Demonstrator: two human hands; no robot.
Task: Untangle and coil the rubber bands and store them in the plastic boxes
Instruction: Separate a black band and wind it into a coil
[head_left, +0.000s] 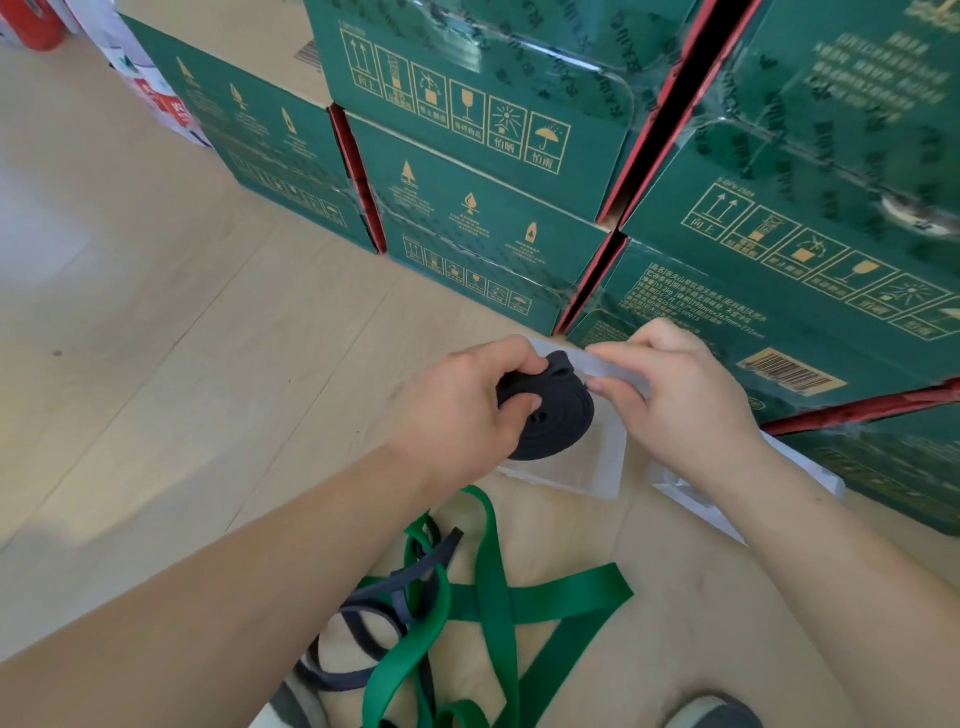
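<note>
Coiled black band (550, 415), gripped by left hand (462, 410)

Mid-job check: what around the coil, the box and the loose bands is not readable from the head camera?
Head view:
- Clear box: inside hidden by the black coil and left hand.
- Right hand: pinches clear plastic; blur hides whether lid or wall.
- Loose bands: cut by the bottom edge, partly under the left forearm; count unclear.
</note>
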